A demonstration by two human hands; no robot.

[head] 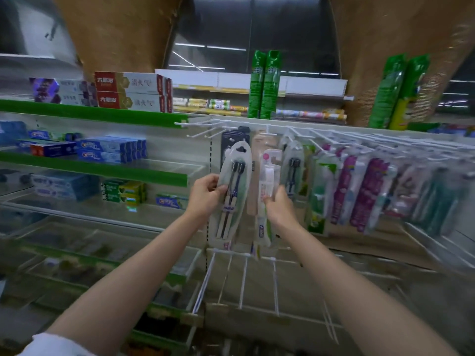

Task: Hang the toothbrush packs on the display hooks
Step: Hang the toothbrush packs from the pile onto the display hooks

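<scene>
My left hand (205,195) pinching twin-brush pack (232,194) by left edge, upright. My right hand (279,205) clamped on white pack (267,191), just right of it. Empty hooks (203,129) above both. Hung packs (359,191) right of my right hand.

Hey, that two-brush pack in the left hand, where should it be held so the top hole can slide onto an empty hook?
Hold the two-brush pack by its lower half, coming in from its left edge, much as the left hand does now. The card is tall and stands nearly upright with its hang hole at the top, so a low side grip probably leaves the hole free for an empty hook.
</scene>
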